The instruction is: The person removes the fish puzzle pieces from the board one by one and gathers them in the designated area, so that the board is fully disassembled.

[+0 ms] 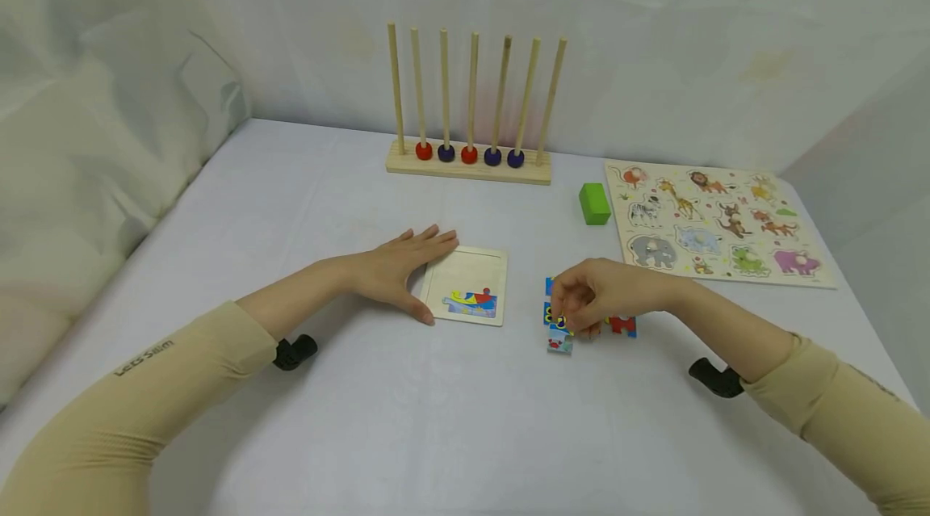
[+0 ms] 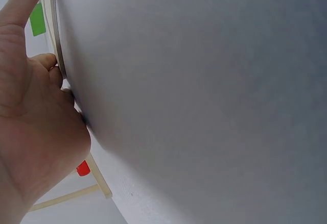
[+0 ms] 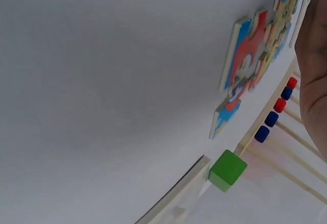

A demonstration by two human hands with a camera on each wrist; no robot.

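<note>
In the head view, my left hand (image 1: pixel 392 270) spreads its fingers around the left side of a square wooden puzzle tray (image 1: pixel 465 255). Its thumb and fingertips lie along the tray's rim. A few joined jigsaw pieces (image 1: pixel 472 304) sit along the tray's bottom edge. To the right, my right hand (image 1: pixel 606 294) bends its fingers down over a group of loose jigsaw pieces (image 1: pixel 622 326). Thumb and index finger pinch a jigsaw piece (image 1: pixel 559 341) with a red crab on it. The hand covers part of the group.
A wooden bead rack (image 1: pixel 468 169) with upright rods and red and dark blue beads stands at the back. Right of it are a green block (image 1: pixel 595 204) and an animal peg puzzle board (image 1: pixel 715 225). White cloth (image 1: pixel 436 427) covers the table.
</note>
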